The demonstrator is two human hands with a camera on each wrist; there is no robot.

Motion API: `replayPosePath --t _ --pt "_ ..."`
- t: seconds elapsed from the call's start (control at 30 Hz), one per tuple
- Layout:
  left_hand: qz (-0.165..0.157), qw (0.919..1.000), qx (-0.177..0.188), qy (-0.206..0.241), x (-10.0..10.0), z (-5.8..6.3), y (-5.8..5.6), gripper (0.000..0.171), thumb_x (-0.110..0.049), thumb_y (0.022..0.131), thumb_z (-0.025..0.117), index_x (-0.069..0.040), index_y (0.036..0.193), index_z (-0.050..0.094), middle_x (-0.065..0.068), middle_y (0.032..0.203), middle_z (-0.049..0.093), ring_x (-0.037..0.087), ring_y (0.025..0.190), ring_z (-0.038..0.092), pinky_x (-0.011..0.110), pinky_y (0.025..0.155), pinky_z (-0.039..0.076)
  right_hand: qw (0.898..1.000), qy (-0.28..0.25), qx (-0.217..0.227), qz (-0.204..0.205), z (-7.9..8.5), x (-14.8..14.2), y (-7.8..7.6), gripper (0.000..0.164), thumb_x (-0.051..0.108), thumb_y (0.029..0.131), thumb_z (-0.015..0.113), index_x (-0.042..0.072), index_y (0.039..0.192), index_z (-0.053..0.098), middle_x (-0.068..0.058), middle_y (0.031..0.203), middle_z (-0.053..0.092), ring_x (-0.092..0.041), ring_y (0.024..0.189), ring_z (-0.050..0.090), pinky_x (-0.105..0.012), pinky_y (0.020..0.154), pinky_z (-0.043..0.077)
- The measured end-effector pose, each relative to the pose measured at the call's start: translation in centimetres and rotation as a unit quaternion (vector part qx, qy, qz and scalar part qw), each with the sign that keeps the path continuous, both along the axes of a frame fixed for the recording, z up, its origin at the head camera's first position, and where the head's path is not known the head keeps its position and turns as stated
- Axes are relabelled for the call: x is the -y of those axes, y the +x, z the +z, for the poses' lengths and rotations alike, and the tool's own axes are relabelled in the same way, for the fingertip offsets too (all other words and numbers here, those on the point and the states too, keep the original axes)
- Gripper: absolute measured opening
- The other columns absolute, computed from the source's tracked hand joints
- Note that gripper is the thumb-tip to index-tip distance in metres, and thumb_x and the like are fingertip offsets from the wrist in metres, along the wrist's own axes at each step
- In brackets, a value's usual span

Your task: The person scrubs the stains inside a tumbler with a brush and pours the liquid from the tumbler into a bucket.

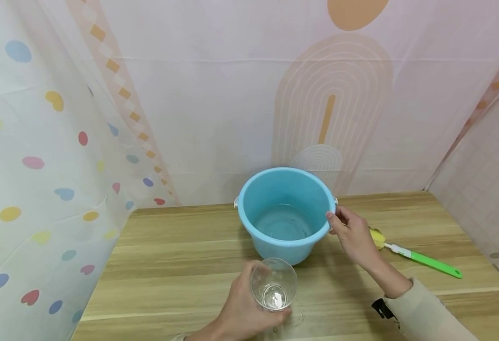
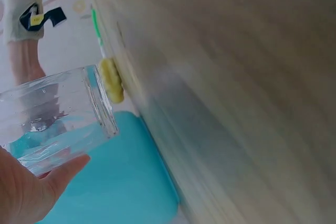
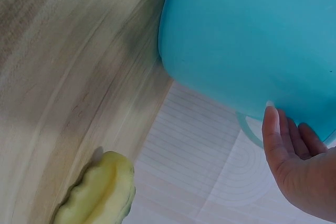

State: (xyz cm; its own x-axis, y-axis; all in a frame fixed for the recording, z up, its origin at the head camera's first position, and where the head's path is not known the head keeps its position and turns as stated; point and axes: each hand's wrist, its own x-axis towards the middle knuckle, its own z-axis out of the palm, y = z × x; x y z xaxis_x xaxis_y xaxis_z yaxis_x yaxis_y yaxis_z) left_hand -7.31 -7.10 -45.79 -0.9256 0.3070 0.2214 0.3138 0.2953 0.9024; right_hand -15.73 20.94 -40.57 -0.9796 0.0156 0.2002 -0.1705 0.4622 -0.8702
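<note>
In the head view my left hand [image 1: 245, 308] grips a clear glass [image 1: 273, 285] in front of the bucket, its open mouth facing up toward the camera. The left wrist view shows the glass [image 2: 58, 116] from the side, with the thumb along its wall. A light blue bucket [image 1: 281, 244] stands on the table with clear water [image 1: 284, 222] in its bottom. On the bucket's right side my right hand [image 1: 355, 237] holds the rim, thumb at the edge and fingers on the outside, as the right wrist view also shows near the handle [image 3: 249, 129].
A bottle brush with a yellow sponge head [image 1: 377, 238] and green handle [image 1: 434, 264] lies right of the bucket, behind the right forearm. The wooden table [image 1: 181, 251] ends at a patterned cloth backdrop [image 1: 215, 118]. A wet ring [image 1: 298, 315] marks the wood beside the left hand.
</note>
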Motion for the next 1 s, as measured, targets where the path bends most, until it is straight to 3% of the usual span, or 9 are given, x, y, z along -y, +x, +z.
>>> replayPosePath --t 0.3,0.57,0.7,1.0 --pt "-0.037 0.9990 0.018 -0.018 -1.1 -0.3 0.1 0.077 -0.036 0.069 0.099 -0.018 0.125 0.050 0.000 0.121 0.061 0.024 0.111 0.065 0.038 0.091 0.057 1.000 0.001 -0.004 -0.003 0.1 0.0 -0.1 0.033 0.023 0.109 0.057 -0.006 0.121 0.068 -0.021 0.110 0.073 -0.017 0.090 0.069 -0.030 0.077 0.061" --pt "-0.064 0.9976 0.007 -0.024 -1.4 -0.7 0.1 0.077 -0.036 0.070 0.099 -0.021 0.126 0.050 0.001 0.124 0.062 0.023 0.112 0.065 0.036 0.091 0.056 1.000 0.003 -0.006 -0.006 0.0 0.1 -0.2 0.031 0.021 0.109 0.058 -0.006 0.119 0.068 -0.022 0.108 0.073 -0.018 0.090 0.069 -0.029 0.077 0.061" --pt "-0.082 0.9959 0.019 -0.034 -1.4 -0.8 0.0 0.077 -0.038 0.071 0.098 -0.020 0.127 0.048 0.004 0.125 0.063 0.022 0.113 0.064 0.035 0.091 0.055 1.000 0.001 -0.004 -0.005 0.0 0.1 -0.1 0.031 0.021 0.109 0.058 -0.007 0.120 0.067 -0.022 0.109 0.073 -0.019 0.091 0.069 -0.031 0.078 0.061" --pt "-0.140 0.9884 0.037 -0.044 -1.4 -0.7 -0.5 0.078 -0.034 0.070 0.100 -0.017 0.128 0.050 0.003 0.127 0.062 0.014 0.116 0.060 0.033 0.098 0.051 1.000 -0.002 -0.002 -0.004 0.1 0.0 0.0 0.033 0.023 0.109 0.057 -0.006 0.122 0.067 -0.022 0.112 0.072 -0.020 0.094 0.069 -0.023 0.076 0.058"
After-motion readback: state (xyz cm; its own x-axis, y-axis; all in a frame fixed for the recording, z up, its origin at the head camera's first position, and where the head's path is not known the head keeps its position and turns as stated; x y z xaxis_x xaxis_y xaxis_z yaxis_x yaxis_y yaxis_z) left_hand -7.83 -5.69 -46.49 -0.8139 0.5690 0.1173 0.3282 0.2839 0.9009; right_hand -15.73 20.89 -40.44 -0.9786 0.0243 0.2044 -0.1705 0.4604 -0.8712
